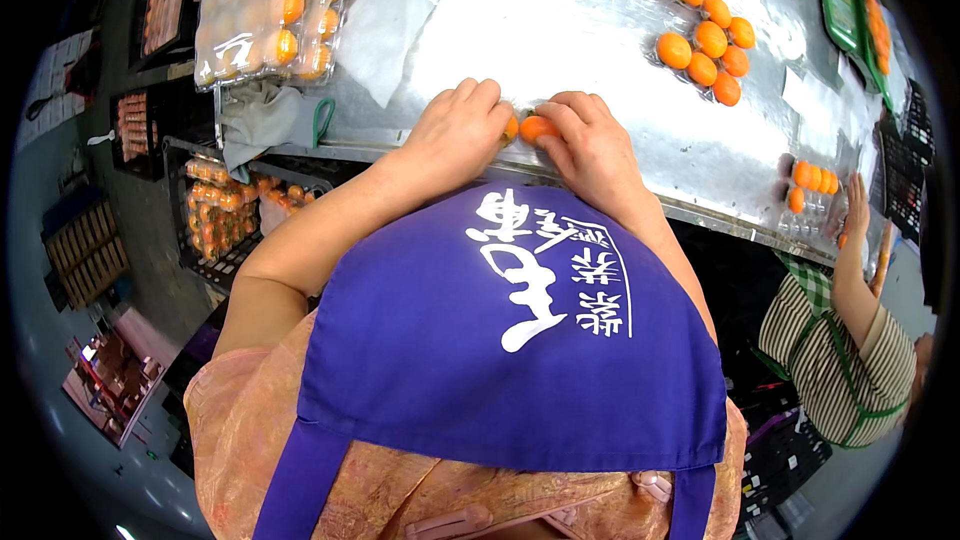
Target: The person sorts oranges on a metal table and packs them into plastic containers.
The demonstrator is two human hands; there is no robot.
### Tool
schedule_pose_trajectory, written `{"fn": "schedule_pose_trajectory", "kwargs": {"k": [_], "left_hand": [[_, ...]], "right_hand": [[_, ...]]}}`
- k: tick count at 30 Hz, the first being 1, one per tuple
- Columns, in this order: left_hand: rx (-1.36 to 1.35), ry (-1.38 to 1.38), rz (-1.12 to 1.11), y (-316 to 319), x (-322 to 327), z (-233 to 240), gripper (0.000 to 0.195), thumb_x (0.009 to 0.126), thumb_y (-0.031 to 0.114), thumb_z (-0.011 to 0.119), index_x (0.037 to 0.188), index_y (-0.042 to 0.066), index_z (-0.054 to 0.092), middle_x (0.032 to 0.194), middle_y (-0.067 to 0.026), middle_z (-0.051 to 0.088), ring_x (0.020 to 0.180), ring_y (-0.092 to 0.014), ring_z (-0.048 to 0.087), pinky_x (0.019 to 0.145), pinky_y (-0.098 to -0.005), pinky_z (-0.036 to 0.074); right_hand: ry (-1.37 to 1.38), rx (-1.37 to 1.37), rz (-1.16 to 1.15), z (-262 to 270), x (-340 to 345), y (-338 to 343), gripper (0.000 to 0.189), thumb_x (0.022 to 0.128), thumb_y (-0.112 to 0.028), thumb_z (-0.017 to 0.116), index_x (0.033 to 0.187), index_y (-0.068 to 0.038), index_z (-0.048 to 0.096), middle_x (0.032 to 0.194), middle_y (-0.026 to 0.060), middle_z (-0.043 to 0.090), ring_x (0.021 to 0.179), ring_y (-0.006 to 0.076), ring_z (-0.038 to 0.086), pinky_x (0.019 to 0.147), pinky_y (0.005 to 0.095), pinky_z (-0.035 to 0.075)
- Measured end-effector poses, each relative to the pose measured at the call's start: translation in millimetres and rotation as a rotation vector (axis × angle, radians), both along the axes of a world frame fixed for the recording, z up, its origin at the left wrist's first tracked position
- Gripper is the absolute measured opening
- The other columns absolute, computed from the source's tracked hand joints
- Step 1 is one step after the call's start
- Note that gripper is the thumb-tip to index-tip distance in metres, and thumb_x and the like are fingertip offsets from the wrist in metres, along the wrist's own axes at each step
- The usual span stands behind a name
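At the near edge of a shiny metal table, both hands work close together. My left hand has its fingers curled around a small orange fruit, mostly covered by the fingertips. Beside it, my right hand grips another orange fruit between thumb and fingers. Whether the two fruits touch is hard to make out. Farther right on the table, several orange fruits sit in a clear plastic tray.
Stacked clear packs of fruit stand at the table's left, behind a grey glove. Below is a black crate with packed fruit. On the right, a co-worker in a striped top reaches toward a partly filled tray.
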State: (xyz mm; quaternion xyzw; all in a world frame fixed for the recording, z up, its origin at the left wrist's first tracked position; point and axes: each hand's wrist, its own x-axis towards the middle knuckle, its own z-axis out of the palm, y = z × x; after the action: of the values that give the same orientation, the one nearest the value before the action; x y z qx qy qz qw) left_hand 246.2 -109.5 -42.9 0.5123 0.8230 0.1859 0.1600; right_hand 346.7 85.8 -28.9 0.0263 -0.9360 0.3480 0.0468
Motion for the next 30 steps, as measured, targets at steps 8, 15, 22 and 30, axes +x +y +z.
{"fn": "schedule_pose_trajectory", "kwargs": {"k": [8, 15, 22, 30], "left_hand": [[0.076, -0.012, -0.067, -1.2, -6.3, 11.9, 0.04, 0.074, 0.008, 0.074, 0.111, 0.0, 0.06, 0.106, -0.0112, 0.059, 0.095, -0.026, 0.059, 0.084, -0.0375, 0.05], [0.486, -1.323, 0.304, 19.5, -50.8, 63.9, 0.035, 0.096, 0.013, 0.064, 0.127, 0.002, 0.053, 0.119, -0.0082, 0.061, 0.108, -0.014, 0.06, 0.094, -0.0288, 0.05], [0.618, -1.551, 0.268, 49.6, -40.1, 70.8, 0.033, 0.103, 0.017, 0.053, 0.131, 0.001, 0.051, 0.121, -0.0105, 0.061, 0.108, -0.016, 0.061, 0.09, -0.0325, 0.053], [0.633, -1.431, 0.438, 64.8, -36.9, 76.5, 0.027, 0.103, 0.015, 0.055, 0.125, 0.0, 0.055, 0.114, -0.01, 0.062, 0.085, -0.015, 0.066, 0.072, -0.0272, 0.056]], "right_hand": [[-0.017, -0.053, -0.076, -1.6, 8.2, 13.2, 0.023, 0.083, -0.006, 0.071, 0.105, -0.003, 0.068, 0.102, 0.0118, 0.065, 0.093, 0.0293, 0.065, 0.08, 0.0378, 0.055], [-0.155, -0.769, -0.244, 14.9, -2.5, 28.5, 0.043, 0.084, -0.004, 0.072, 0.126, -0.002, 0.062, 0.106, 0.006, 0.066, 0.081, 0.0158, 0.064, 0.072, 0.0304, 0.055], [0.088, -0.738, -0.125, 57.3, -24.6, 33.9, 0.063, 0.077, -0.01, 0.081, 0.135, -0.005, 0.057, 0.13, 0.0076, 0.06, 0.108, 0.019, 0.062, 0.087, 0.0308, 0.053], [0.038, -0.943, -0.169, 49.1, -25.0, 31.5, 0.059, 0.083, -0.006, 0.077, 0.137, -0.003, 0.053, 0.119, 0.0095, 0.065, 0.102, 0.0159, 0.065, 0.089, 0.0299, 0.053]]}}
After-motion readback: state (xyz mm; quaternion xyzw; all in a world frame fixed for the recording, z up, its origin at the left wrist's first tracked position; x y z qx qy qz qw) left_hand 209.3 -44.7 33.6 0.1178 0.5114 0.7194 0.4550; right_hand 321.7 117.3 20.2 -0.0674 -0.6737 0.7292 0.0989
